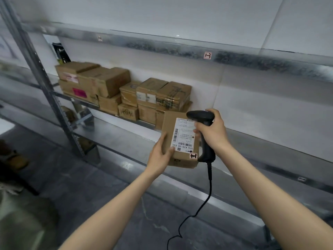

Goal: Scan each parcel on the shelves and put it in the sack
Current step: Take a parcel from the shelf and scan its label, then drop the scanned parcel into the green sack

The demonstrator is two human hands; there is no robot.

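Parcel [180, 141]: I see it held off the shelving, just in front of the front edge of the shelf [108, 113] that carries the stacked parcels [126, 92]. Its long axis runs away from me, label [182, 136] face up.

1. Left hand [159, 156]: grips the near left corner, fingers curled under, thumb lying on the top face beside the label.
2. Right hand [212, 131]: fingers wrapped fully round the grip of the scanner [201, 116], just beside the parcel's right edge.
3. Deciding relation: the scanner head sits over the label's far end, while the main barcode lies at the near end, close to the left thumb. I judge the scan needs the head angled back toward me.
4. Obstructions: the cable [209, 186] hangs below the parcel.
5. Sack: a blurred pale shape lies near the lower left; I cannot tell whether it is the sack.
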